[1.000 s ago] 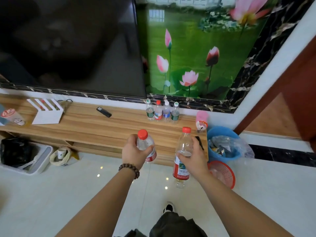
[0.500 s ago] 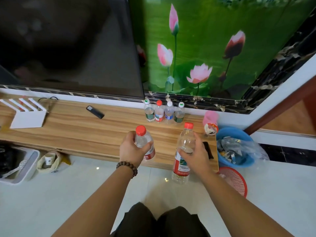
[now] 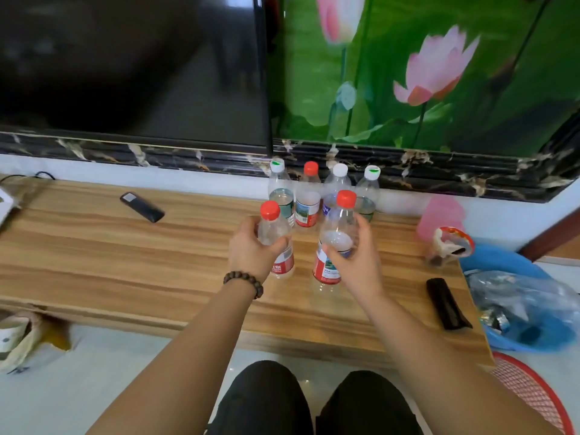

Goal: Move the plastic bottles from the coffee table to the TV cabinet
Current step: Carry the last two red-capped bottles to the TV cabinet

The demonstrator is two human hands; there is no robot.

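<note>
My left hand (image 3: 251,251) grips a small clear bottle with a red cap (image 3: 275,237), held upright over the wooden TV cabinet (image 3: 94,262). A taller red-capped bottle (image 3: 335,237) with a red label is in my right hand (image 3: 357,259), also upright above the cabinet top. Whether either bottle's base touches the wood I cannot tell. Just behind them, against the wall, stands a row of several bottles (image 3: 309,199) with green-marked, red and white caps.
A black remote (image 3: 142,207) lies on the cabinet to the left, a dark case (image 3: 447,304) to the right, and a pink cup (image 3: 441,218) with a snack tub (image 3: 448,246) at the far right. A blue basin (image 3: 521,309) and red basket (image 3: 533,390) sit on the floor. The TV (image 3: 125,64) hangs above.
I have come closer to the cabinet. Both hands have carried their bottles forward from the front edge to over the cabinet top, near the row at the back.
</note>
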